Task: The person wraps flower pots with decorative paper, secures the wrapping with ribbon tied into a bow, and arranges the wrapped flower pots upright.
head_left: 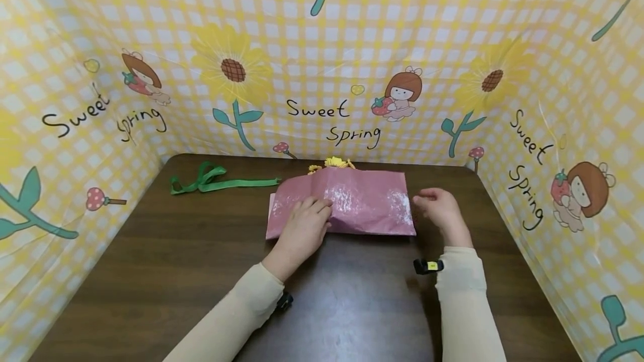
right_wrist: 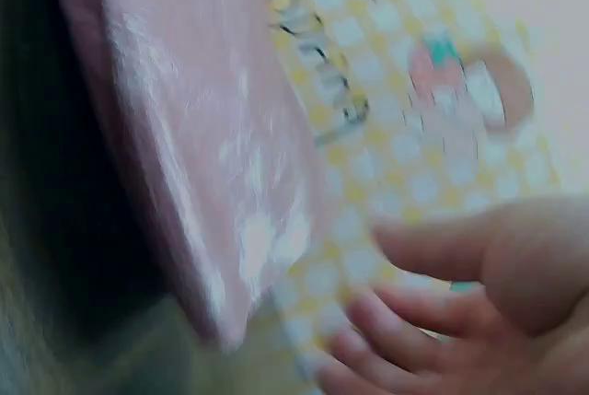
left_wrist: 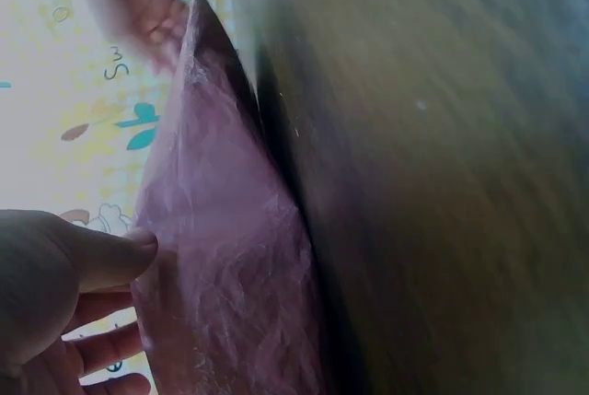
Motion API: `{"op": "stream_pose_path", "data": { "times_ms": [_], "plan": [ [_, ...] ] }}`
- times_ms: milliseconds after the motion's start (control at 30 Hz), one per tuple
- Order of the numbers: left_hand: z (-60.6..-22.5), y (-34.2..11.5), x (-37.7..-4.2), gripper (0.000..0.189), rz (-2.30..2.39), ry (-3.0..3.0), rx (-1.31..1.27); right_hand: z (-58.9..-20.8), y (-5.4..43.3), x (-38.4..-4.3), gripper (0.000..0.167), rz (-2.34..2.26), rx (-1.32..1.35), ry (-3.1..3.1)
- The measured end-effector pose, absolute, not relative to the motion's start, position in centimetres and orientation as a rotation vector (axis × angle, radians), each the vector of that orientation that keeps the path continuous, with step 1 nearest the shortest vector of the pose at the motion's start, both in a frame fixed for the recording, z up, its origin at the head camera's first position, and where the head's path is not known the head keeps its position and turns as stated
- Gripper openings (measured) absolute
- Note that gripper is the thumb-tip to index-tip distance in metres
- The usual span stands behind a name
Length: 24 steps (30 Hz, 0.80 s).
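Observation:
A pink sheet of shiny wrapping paper (head_left: 364, 200) lies folded across the table, with creases and white glare on it. Yellow flowers (head_left: 336, 162) peek out past its far edge; whatever lies under the paper is hidden. My left hand (head_left: 304, 222) holds the paper left of its middle. In the left wrist view, the thumb (left_wrist: 120, 257) lies against the paper's face, and the other fingers curl at its edge. Just off the paper's right end is my right hand (head_left: 440, 208), its fingers loosely bent with nothing in them.
A green ribbon (head_left: 221, 184), looped at one end, lies at the back left and runs toward the paper. Yellow checked cloth (head_left: 322, 71) walls in the dark wooden table (head_left: 151, 272) at the back and both sides.

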<state>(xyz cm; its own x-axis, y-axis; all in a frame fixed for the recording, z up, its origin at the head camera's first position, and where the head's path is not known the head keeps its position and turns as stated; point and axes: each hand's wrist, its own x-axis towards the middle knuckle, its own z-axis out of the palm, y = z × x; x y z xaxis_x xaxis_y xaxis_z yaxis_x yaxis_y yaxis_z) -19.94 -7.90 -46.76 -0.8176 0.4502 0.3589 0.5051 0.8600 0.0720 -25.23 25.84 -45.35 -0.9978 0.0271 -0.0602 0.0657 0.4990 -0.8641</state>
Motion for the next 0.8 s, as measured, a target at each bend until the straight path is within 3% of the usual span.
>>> {"op": "stream_pose_path", "data": {
  "times_ms": [133,300,400,800],
  "plan": [
    [-46.8,-8.0,-19.6,0.026,-0.193,-2.682,-0.716,-43.2,21.2,-24.2,0.031,-1.448,-0.010,3.187],
    [-46.7,-8.0,-19.3,0.026,-0.159,-2.640,-0.705,-42.8,14.0,-22.9,0.015,-1.319,-0.654,3.380],
    [-46.7,-7.8,-19.2,0.027,-0.133,-2.617,-0.696,-43.9,11.0,-22.4,0.012,-1.117,-0.874,3.357],
    [-46.8,-7.4,-18.7,0.028,-0.092,-2.566,-0.653,-47.0,8.7,-22.2,0.007,-0.931,-0.895,3.348]
  ]
}}
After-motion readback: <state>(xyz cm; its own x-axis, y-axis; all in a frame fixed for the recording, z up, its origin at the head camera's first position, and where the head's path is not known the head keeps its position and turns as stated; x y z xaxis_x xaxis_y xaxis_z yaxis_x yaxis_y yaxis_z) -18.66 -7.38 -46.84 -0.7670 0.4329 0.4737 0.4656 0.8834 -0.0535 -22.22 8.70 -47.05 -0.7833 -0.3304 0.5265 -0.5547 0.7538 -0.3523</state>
